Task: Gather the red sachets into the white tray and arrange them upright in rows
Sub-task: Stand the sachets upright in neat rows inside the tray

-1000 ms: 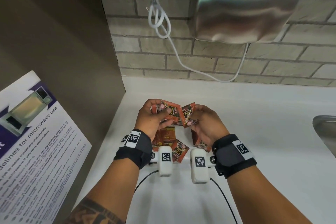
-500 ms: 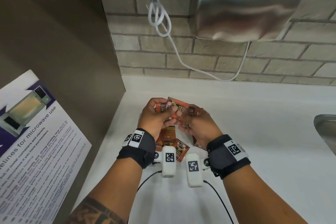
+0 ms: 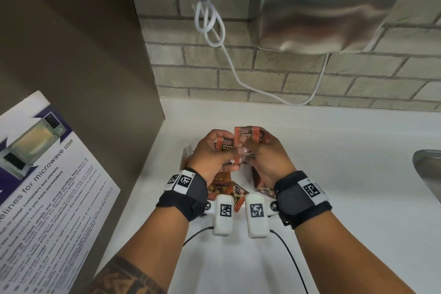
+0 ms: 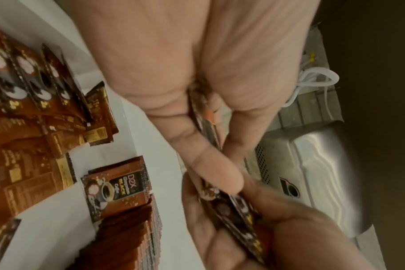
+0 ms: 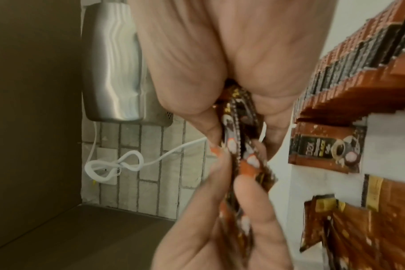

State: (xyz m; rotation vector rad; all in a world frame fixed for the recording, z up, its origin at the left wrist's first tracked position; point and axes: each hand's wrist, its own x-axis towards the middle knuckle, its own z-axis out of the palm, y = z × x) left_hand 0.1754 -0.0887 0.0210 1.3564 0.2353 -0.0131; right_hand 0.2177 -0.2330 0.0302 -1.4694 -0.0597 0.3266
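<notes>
Both hands are held together above the white tabletop (image 3: 334, 174). The left hand (image 3: 210, 155) and the right hand (image 3: 269, 157) each curl their fingers around a small bundle of red sachets (image 3: 243, 136). More sachets (image 3: 233, 192) lie below the wrists, some standing packed in a row (image 4: 132, 237).

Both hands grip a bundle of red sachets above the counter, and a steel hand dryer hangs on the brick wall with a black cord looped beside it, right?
Nearly. The looped cord is white, not black, as the head view shows; the rest stands.
</notes>
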